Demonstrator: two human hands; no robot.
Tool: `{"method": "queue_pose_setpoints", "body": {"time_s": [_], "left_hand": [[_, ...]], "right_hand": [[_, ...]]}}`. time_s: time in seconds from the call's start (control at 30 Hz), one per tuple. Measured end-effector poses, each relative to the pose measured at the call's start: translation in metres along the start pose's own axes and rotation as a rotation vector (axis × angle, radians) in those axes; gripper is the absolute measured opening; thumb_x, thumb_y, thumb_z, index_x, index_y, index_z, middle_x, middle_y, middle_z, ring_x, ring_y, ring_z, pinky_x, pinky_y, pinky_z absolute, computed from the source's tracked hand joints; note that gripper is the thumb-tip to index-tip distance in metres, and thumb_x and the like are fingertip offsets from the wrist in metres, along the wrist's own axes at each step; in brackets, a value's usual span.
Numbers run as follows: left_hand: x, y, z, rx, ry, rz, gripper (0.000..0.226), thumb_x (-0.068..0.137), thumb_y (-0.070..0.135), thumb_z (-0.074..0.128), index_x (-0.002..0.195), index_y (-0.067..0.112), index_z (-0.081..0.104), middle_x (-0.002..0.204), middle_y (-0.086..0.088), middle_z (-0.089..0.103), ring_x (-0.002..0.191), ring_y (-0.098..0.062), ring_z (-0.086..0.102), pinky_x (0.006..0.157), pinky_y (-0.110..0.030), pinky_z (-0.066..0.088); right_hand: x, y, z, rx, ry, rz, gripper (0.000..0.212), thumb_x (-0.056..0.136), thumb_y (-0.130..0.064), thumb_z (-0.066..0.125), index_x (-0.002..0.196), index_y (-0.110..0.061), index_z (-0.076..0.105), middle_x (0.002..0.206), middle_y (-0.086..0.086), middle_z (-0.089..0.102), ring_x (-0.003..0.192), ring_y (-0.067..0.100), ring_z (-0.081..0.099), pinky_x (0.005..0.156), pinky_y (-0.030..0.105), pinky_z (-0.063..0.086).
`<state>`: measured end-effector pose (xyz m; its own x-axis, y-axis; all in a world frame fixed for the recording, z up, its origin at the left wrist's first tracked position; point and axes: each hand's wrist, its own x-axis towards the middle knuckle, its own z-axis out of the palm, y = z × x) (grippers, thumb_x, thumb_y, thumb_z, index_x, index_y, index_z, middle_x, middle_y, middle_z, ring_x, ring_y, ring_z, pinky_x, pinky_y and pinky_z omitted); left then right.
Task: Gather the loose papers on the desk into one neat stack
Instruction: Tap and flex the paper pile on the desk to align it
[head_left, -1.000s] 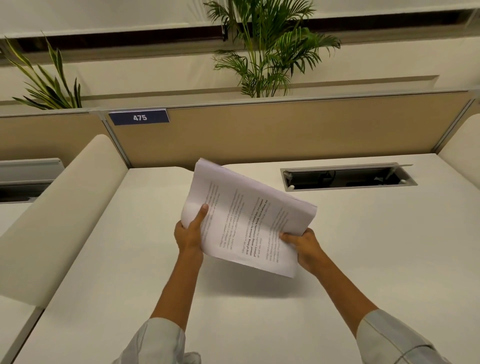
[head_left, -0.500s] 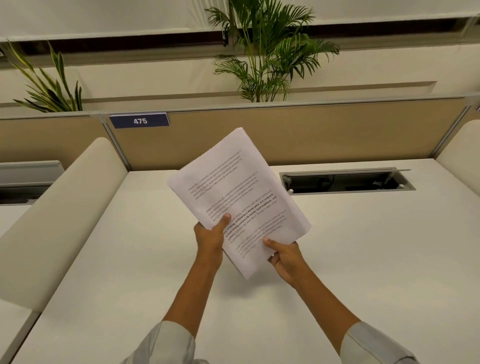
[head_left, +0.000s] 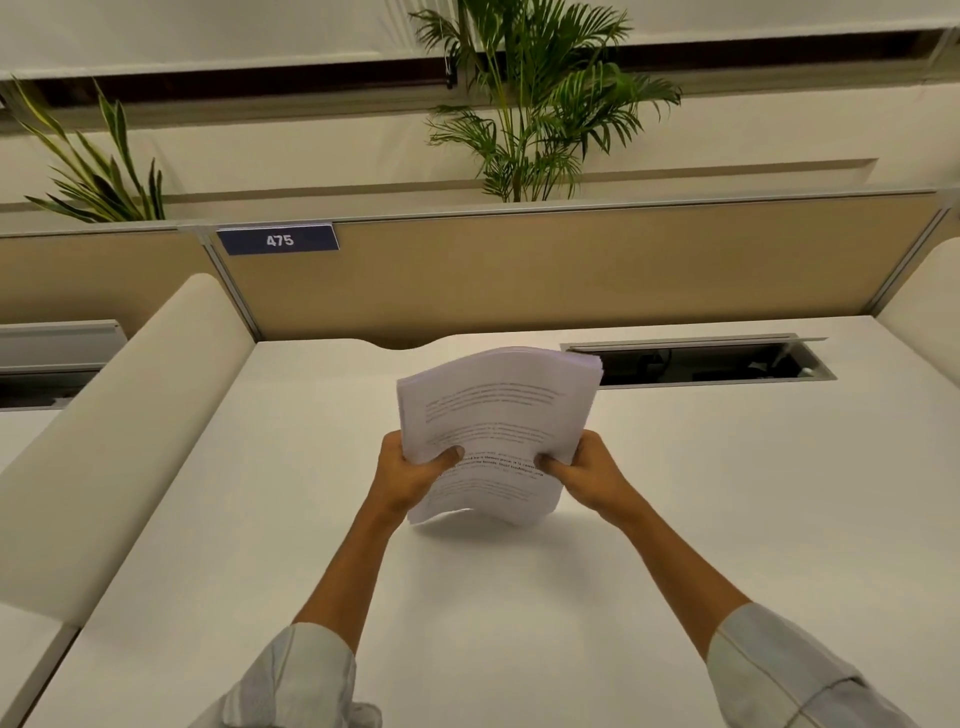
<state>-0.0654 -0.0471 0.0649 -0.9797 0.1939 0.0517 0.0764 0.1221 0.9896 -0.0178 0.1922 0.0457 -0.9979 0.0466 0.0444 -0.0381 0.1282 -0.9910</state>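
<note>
A thick stack of printed white papers (head_left: 498, 415) stands nearly upright over the middle of the white desk (head_left: 727, 519), its bottom edge at or just above the desk surface. My left hand (head_left: 410, 473) grips the stack's left side with the thumb across the front page. My right hand (head_left: 587, 470) grips the right side the same way. The sheets bow slightly and their edges look mostly lined up. No other loose sheets show on the desk.
A tan partition (head_left: 571, 270) with a blue "475" plate (head_left: 278, 240) closes the back. An open cable tray (head_left: 717, 361) is cut into the desk at back right. A padded cream divider (head_left: 114, 426) borders the left, another the right edge. Plants (head_left: 524, 104) stand behind.
The stack has turned from tilted diagonally to square and upright, and has come down to the desk. Both hands have shifted from its lower corner to its two sides.
</note>
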Motion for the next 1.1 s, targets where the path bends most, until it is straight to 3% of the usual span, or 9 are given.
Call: {"method": "queue_pose_setpoints", "body": {"time_s": [0.1, 0.27, 0.43, 0.63, 0.77, 0.93, 1.03, 1.1], "left_hand": [[-0.002, 0.002, -0.005, -0.035, 0.068, -0.006, 0.043, 0.065, 0.025, 0.08, 0.106, 0.031, 0.067, 0.106, -0.002, 0.072, 0.096, -0.026, 0.069, 0.077, -0.044, 0.062], [0.01, 0.023, -0.008, -0.087, 0.17, 0.035, 0.038, 0.066, 0.028, 0.077, 0.103, 0.032, 0.067, 0.102, -0.002, 0.072, 0.089, -0.027, 0.07, 0.072, -0.039, 0.061], [0.015, 0.021, -0.004, -0.124, 0.18, 0.008, 0.034, 0.066, 0.025, 0.074, 0.099, 0.03, 0.066, 0.096, 0.004, 0.07, 0.086, -0.022, 0.068, 0.068, -0.033, 0.059], [0.015, -0.001, -0.002, -0.163, 0.158, -0.026, 0.032, 0.065, 0.016, 0.069, 0.093, 0.031, 0.066, 0.093, 0.005, 0.07, 0.086, -0.017, 0.067, 0.066, -0.031, 0.057], [0.016, -0.018, 0.0, -0.174, 0.142, -0.046, 0.032, 0.063, 0.009, 0.066, 0.09, 0.025, 0.069, 0.089, 0.007, 0.073, 0.083, -0.017, 0.069, 0.062, -0.021, 0.058], [0.019, -0.041, 0.001, -0.168, 0.127, -0.083, 0.034, 0.064, 0.008, 0.066, 0.093, 0.028, 0.068, 0.094, 0.003, 0.072, 0.089, -0.019, 0.068, 0.07, -0.028, 0.059], [0.018, -0.054, 0.002, -0.167, 0.117, -0.103, 0.035, 0.065, 0.007, 0.065, 0.091, 0.03, 0.067, 0.092, 0.006, 0.072, 0.088, -0.014, 0.068, 0.069, -0.024, 0.059], [0.017, -0.064, 0.003, -0.158, 0.101, -0.128, 0.035, 0.066, 0.008, 0.064, 0.096, 0.028, 0.067, 0.093, 0.007, 0.072, 0.089, -0.013, 0.067, 0.068, -0.021, 0.059]], "right_hand": [[-0.002, 0.002, 0.014, -0.001, 0.042, -0.027, 0.036, 0.086, 0.003, 0.064, 0.106, -0.027, 0.067, 0.106, -0.004, 0.072, 0.099, 0.013, 0.068, 0.078, 0.027, 0.06], [0.007, -0.013, 0.026, 0.081, 0.185, -0.021, 0.042, 0.086, 0.006, 0.06, 0.101, -0.033, 0.062, 0.1, -0.005, 0.069, 0.094, 0.018, 0.066, 0.071, 0.025, 0.057], [0.014, 0.0, 0.032, 0.076, 0.181, 0.022, 0.036, 0.09, 0.006, 0.051, 0.108, -0.023, 0.064, 0.106, 0.004, 0.069, 0.101, 0.022, 0.065, 0.078, 0.037, 0.06], [0.009, 0.034, 0.037, 0.057, 0.202, 0.074, 0.033, 0.088, -0.004, 0.047, 0.116, -0.01, 0.064, 0.11, 0.009, 0.07, 0.103, 0.018, 0.066, 0.085, 0.036, 0.059], [0.01, 0.051, 0.042, 0.05, 0.246, 0.102, 0.031, 0.089, 0.007, 0.044, 0.108, -0.005, 0.065, 0.102, 0.011, 0.071, 0.097, 0.022, 0.067, 0.082, 0.035, 0.06], [0.011, 0.073, 0.044, -0.004, 0.267, 0.142, 0.028, 0.081, 0.002, 0.042, 0.097, -0.003, 0.064, 0.095, 0.015, 0.07, 0.088, 0.027, 0.064, 0.077, 0.037, 0.056], [0.007, 0.081, 0.044, -0.025, 0.26, 0.162, 0.027, 0.083, 0.004, 0.042, 0.091, -0.012, 0.063, 0.09, 0.01, 0.068, 0.082, 0.023, 0.059, 0.073, 0.036, 0.052], [0.005, 0.083, 0.043, -0.048, 0.231, 0.169, 0.036, 0.09, 0.009, 0.043, 0.096, -0.022, 0.062, 0.096, 0.002, 0.067, 0.087, 0.016, 0.061, 0.076, 0.024, 0.051]]}}
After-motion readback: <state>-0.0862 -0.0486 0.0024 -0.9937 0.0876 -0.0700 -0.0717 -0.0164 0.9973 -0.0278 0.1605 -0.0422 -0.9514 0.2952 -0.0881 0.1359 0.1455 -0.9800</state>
